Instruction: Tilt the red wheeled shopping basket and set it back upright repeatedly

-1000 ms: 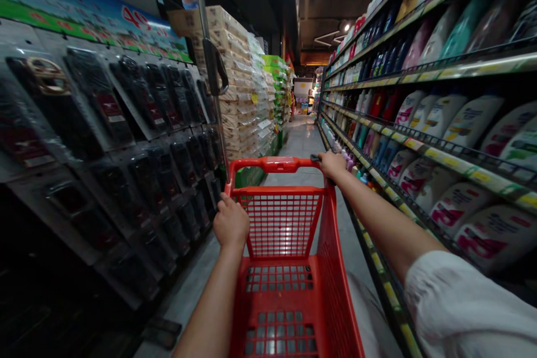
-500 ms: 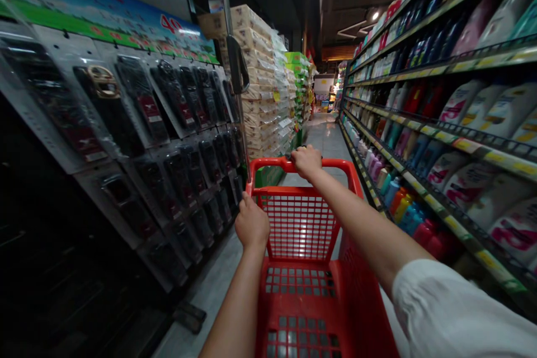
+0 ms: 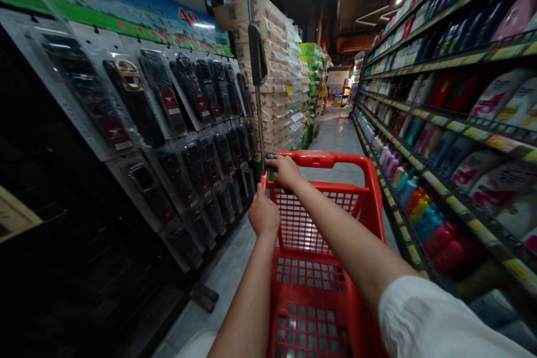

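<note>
Gripped a red cart [image 3: 310,295] at five o'clock with left hand [image 3: 265,213] curled on its frame [image 3: 376,196], right hand [image 3: 286,170] over its handle [image 3: 314,158]; possibly risked snagging packaged belts [image 3: 195,86] at nine o'clock by veering left.

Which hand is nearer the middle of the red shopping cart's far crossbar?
Right. The right hand is at the left end of the crossbar; the left hand is lower in view, on the left side of the shopping cart.
</note>
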`<state>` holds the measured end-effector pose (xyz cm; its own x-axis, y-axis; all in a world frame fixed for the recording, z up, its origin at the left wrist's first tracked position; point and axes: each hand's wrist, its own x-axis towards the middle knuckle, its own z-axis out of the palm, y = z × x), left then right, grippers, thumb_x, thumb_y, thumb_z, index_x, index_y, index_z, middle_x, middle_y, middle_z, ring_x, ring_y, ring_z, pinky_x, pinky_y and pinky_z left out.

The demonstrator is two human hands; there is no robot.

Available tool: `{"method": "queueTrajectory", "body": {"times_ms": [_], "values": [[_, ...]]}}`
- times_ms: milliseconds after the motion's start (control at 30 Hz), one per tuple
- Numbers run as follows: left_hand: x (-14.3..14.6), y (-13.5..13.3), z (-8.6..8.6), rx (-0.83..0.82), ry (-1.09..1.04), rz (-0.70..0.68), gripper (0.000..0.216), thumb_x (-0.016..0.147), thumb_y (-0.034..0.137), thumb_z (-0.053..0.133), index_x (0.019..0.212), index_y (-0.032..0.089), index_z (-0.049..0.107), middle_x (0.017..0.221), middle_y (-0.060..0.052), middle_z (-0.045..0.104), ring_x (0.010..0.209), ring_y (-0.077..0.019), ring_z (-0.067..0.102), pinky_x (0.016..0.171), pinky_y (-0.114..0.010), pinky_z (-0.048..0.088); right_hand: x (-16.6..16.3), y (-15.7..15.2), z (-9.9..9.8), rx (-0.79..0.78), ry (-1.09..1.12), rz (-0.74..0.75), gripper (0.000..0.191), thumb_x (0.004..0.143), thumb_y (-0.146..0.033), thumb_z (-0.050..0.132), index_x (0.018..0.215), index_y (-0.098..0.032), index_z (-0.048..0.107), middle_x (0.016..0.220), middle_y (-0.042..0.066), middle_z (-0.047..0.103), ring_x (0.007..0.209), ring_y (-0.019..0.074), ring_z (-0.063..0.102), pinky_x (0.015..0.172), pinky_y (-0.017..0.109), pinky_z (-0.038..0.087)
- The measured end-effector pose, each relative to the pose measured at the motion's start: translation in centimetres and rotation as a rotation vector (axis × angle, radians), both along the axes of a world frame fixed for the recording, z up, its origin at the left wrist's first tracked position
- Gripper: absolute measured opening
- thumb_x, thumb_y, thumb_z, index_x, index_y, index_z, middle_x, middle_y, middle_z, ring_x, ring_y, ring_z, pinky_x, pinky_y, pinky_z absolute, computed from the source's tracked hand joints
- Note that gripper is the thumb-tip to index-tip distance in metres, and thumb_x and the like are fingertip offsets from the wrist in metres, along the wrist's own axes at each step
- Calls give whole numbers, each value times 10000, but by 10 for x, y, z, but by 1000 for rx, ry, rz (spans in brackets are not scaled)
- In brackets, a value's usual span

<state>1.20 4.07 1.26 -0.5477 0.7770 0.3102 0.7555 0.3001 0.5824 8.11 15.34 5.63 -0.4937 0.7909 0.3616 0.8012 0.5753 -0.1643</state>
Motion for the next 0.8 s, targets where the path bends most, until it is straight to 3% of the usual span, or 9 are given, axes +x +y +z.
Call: {"method": "queueTrajectory", "body": {"times_ms": [167, 233, 367, 433, 633, 800], "values": [[-5, 2, -2, 76, -115, -29, 522, 893, 89, 360, 1386, 135, 524, 1145, -180, 704, 1005, -278, 686, 818, -351, 515, 25, -31, -7, -28, -131, 134, 425, 916, -286, 464, 1321, -329, 581, 1263, 34, 613, 1061, 244, 536, 930, 344, 429], [-9, 5, -6, 129, -193, -49, 518, 882, 74, 364, 1361, 135, 551, 1185, -163, 693, 1064, -267, 667, 886, -353, 502, 29, -43, -10, -18, -69, 143, 397, 916, -280, 466, 1278, -338, 616, 1256, 18, 612, 1057, 232, 532, 933, 332, 426], [-17, 11, -15, 300, -399, -142, 501, 855, 48, 358, 1276, 123, 620, 1268, -101, 662, 1180, -198, 606, 1008, -297, 445, 19, -58, -18, 11, 195, -78, 481, 926, -222, 418, 1384, -335, 515, 1359, 25, 524, 1088, 198, 513, 939, 294, 424], [-20, 14, -20, 352, -458, -161, 478, 857, 66, 367, 1248, 110, 638, 1272, -104, 659, 1186, -189, 601, 1024, -288, 434, 10, -64, -20, 16, 163, -127, 483, 935, -244, 417, 1394, -377, 493, 1381, 31, 494, 1089, 217, 498, 901, 311, 439], [-27, 22, -29, 465, -644, -150, 423, 915, 222, 377, 1204, 101, 662, 1154, -122, 714, 1116, -205, 639, 991, -323, 467, 6, -88, -30, 56, -45, -32, 455, 972, -300, 374, 1400, -425, 463, 1351, 45, 502, 1071, 236, 471, 876, 333, 429], [-27, 23, -32, 529, -777, -165, 596, 985, 421, 231, 1128, 71, 692, 1093, -174, 725, 1078, -230, 665, 946, -327, 498, 13, -87, -23, 14, -112, 28, 442, 976, -317, 373, 1396, -415, 472, 1261, 51, 541, 1034, 221, 496, 856, 313, 425]]}}
